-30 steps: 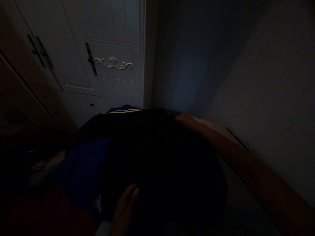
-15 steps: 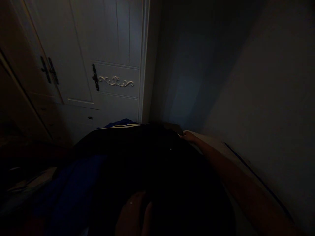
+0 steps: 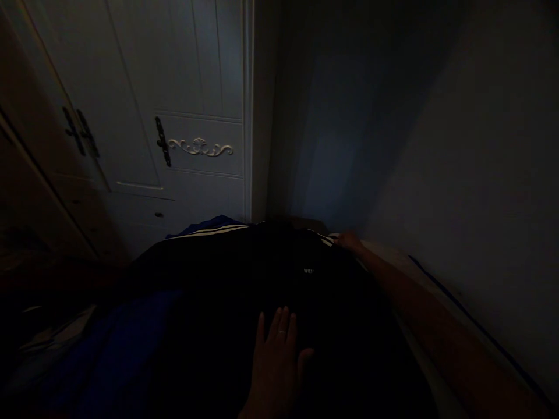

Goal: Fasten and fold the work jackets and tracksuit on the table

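A black track jacket (image 3: 227,267) with white stripes along its shoulders and small white lettering on the chest lies spread in front of me. My left hand (image 3: 277,361), with a ring on one finger, lies palm down on it with the fingers stretched out. At the jacket's far right shoulder, by the striped edge, my right hand (image 3: 348,240) pinches the cloth; its fingertips are dim. Blue cloth (image 3: 126,331) shows along the left side of the jacket, and more blue shows behind its far left edge. Folds in the black cloth are lost in the dark.
Beyond the jacket stands a white wardrobe (image 3: 205,192) with dark handles and a carved ornament. A grey wall (image 3: 471,174) rises on the right, above a pale surface with a dark blue edge line (image 3: 463,314). Dim items (image 3: 56,331) lie at the left.
My left hand has moved forward and right over the jacket, its fingers now stretched out. My right hand has shifted slightly right with the shoulder, where the stripes now show more, as does the lettering.
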A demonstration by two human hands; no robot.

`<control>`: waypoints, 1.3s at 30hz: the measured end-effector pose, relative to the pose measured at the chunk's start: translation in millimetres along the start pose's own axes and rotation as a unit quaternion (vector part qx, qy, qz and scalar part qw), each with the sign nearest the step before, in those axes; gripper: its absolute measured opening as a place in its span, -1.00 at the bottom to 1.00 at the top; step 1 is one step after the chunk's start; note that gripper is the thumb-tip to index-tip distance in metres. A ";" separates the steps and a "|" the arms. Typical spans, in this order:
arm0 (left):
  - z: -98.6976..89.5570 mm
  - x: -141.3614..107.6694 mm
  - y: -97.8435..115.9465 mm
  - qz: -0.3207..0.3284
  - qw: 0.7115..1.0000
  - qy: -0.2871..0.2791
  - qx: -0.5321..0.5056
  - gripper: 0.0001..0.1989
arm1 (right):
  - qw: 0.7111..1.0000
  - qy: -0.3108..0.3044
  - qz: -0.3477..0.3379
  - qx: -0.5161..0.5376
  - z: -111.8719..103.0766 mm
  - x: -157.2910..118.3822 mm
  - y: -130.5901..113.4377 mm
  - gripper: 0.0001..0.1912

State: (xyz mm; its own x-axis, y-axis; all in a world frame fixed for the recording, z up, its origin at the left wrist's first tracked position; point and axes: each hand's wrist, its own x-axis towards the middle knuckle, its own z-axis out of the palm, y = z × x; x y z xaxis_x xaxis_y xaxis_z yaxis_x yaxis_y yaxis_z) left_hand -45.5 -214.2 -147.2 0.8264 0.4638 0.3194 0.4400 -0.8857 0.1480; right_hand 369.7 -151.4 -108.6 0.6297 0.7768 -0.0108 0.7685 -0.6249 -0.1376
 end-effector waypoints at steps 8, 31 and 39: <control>-2.0 0.6 1.8 -0.025 0.998 0.023 -0.054 -0.55 | 0.996 0.063 -0.054 -0.038 12.2 -30.2 -38.0 -0.59; -136.2 -20.3 -170.6 -0.442 0.835 0.264 -0.193 -0.53 | 0.961 -0.067 -0.254 0.089 53.7 -96.4 -78.9 -0.23; -161.5 -64.2 -321.1 -0.629 0.751 0.134 -0.147 -0.46 | 0.858 -0.040 -0.483 0.169 11.0 -153.5 -229.4 -0.28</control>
State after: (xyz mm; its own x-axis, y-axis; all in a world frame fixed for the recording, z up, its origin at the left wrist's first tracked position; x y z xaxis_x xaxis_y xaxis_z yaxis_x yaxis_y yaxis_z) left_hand -296.6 37.5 -64.1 -0.2963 0.9521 -0.0756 0.6839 0.2667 0.6791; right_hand 95.6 -126.5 -86.2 -0.3029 0.9310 0.2038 0.8421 0.3616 -0.4001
